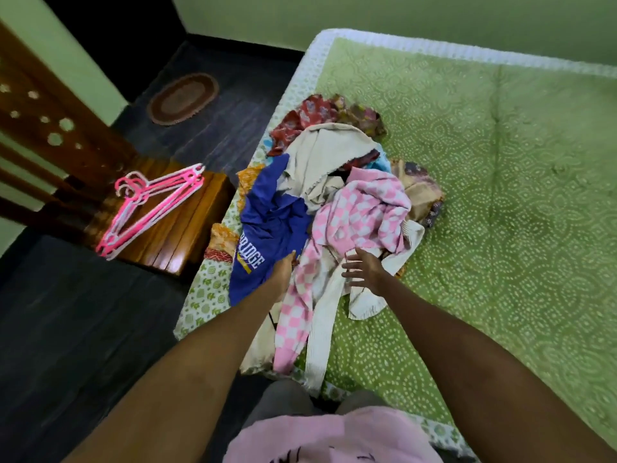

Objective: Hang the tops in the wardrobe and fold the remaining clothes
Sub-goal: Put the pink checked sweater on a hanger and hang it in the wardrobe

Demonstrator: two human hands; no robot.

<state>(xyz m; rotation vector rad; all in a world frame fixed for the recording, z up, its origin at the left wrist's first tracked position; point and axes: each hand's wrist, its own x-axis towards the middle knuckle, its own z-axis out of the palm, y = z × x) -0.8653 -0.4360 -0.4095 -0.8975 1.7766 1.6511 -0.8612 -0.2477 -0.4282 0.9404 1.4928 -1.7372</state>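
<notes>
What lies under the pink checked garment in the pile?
The pink checked garment lies over a cream cloth, whose strips show below it, on the green bedspread. Whatever else lies beneath its bunched middle is covered.

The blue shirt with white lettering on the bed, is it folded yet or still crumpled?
Crumpled. The blue shirt lies bunched and creased in the clothes pile, lettering skewed, the left hand at its edge.

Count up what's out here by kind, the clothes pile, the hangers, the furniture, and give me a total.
Clothes pile: 1, garments too tangled to count apart
Bunch of pink hangers: 1, hangers overlap, number unclear
Wooden chair: 1
Bed: 1
Oval floor mat: 1
Total: 5
</notes>
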